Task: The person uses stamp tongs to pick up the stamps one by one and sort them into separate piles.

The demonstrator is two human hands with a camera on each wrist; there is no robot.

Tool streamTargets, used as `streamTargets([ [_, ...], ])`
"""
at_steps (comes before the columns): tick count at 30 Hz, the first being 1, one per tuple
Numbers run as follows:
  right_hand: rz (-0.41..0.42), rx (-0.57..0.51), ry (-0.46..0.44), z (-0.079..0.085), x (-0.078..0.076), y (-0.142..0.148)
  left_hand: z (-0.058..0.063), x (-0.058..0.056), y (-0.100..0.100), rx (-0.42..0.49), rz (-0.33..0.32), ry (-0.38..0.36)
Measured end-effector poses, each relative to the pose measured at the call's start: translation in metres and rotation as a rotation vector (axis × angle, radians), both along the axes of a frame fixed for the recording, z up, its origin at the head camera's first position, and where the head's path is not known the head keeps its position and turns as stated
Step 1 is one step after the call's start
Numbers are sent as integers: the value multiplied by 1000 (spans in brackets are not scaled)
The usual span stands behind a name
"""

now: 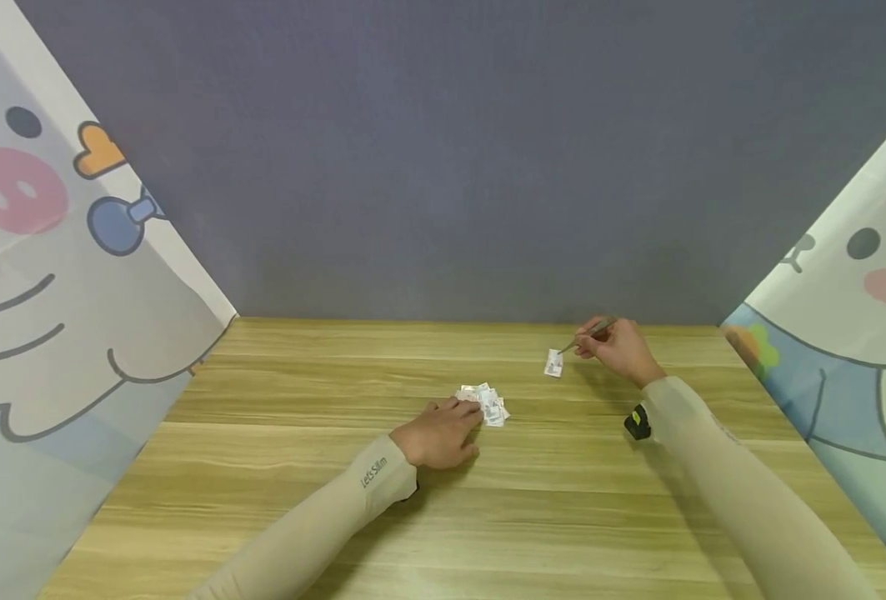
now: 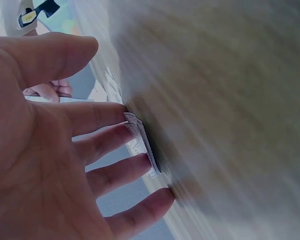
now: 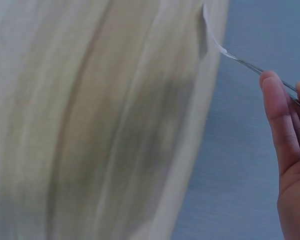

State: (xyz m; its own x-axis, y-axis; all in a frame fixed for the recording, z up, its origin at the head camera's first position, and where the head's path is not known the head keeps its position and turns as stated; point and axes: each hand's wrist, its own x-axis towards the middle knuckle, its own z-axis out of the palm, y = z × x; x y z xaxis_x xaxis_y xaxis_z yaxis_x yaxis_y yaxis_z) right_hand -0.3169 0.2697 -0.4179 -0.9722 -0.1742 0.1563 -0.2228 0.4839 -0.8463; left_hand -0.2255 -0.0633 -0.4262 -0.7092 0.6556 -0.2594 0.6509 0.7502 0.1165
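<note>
My right hand (image 1: 623,350) pinches slim metal tweezers (image 3: 251,66) between thumb and fingers, toward the back right of the table. At the tweezers' tips is a small white printed paper piece (image 1: 553,364), which looks curved in the right wrist view (image 3: 214,38). Nearer the middle lies a loose pile of similar small paper pieces (image 1: 493,407), overlapping one another. My left hand (image 1: 438,435) reaches in from the left, its fingertips on the near-left side of the pile. In the left wrist view its fingers (image 2: 115,180) are extended and spread against the stacked edges.
The wood-grain table (image 1: 300,500) ends at a plain grey panel (image 1: 443,167) behind. Cartoon-printed panels stand at the left (image 1: 75,333) and right (image 1: 848,375). A black strap device (image 1: 638,422) sits at the right wrist.
</note>
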Motion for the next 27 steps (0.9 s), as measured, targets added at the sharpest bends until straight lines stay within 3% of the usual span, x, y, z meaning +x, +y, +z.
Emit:
streamTargets([
  [15,-45,96,-33,-12,-4,6,1,1,1,10,2,-17],
  [21,-92,160,31,-8,0,8,0,0,-2,37,17,-40],
  [27,-60,133,129,0,9,2,-1,-2,-2,56,21,-47],
])
